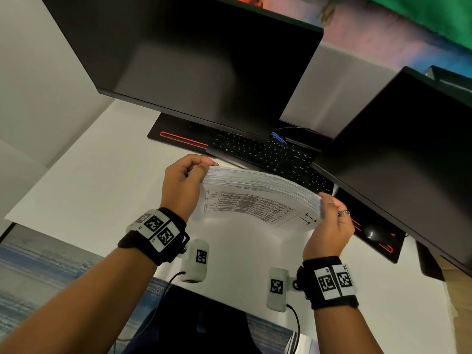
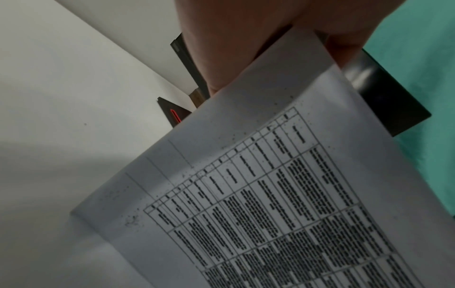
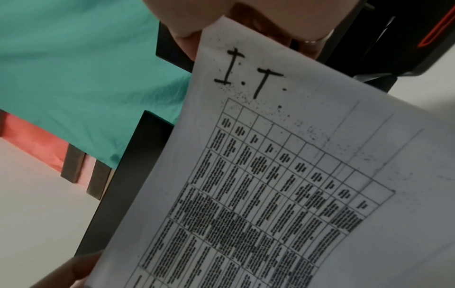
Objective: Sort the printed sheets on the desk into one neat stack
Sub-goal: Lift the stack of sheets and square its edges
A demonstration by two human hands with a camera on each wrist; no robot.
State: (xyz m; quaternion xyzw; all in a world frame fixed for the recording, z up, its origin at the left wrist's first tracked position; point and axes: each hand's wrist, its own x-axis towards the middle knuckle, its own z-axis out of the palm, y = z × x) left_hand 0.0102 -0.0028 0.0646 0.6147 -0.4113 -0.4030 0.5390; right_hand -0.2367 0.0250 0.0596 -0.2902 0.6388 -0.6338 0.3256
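A thick stack of printed sheets (image 1: 255,198) is held up on edge above the white desk (image 1: 97,190), bowed between both hands. The sheet facing me carries a printed table and handwritten "I.T." (image 3: 248,76). My left hand (image 1: 182,183) grips the stack's left end, fingers curled over the top. My right hand (image 1: 332,221), with a ring on one finger, grips the right end. In the left wrist view the sheets (image 2: 283,194) fill the lower right, with fingers (image 2: 234,48) pinching the upper corner. In the right wrist view fingers (image 3: 187,37) pinch the sheets (image 3: 270,185) at the top.
A black keyboard (image 1: 268,154) lies just behind the stack. A large dark monitor (image 1: 194,60) stands at the back and a second monitor (image 1: 408,149) at the right, with a black mouse (image 1: 371,232) under it. A bare stretch of desk lies to the left.
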